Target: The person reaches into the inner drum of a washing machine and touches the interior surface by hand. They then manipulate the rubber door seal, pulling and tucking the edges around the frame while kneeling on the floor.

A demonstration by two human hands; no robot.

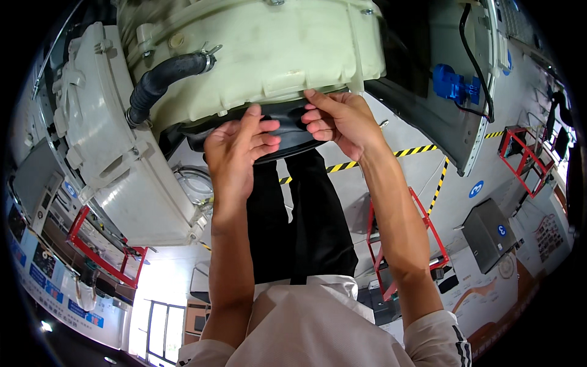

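Note:
A curved black rubber piece lies along the lower edge of a large pale plastic tub in front of me. My left hand is at its left part, thumb raised and fingers loosely curled and apart, with fingertips over the rubber. At its right part, my right hand has its thumb up at the tub's edge and its other fingers bent and apart, near or touching the rubber; I see no firm grip. A ribbed black hose with a metal clamp runs down the tub's left side.
A pale plastic housing stands at left. At right are a dark metal panel with a blue part and black cable. Beyond are red metal frames, yellow-black floor tape, a grey box and coiled hose.

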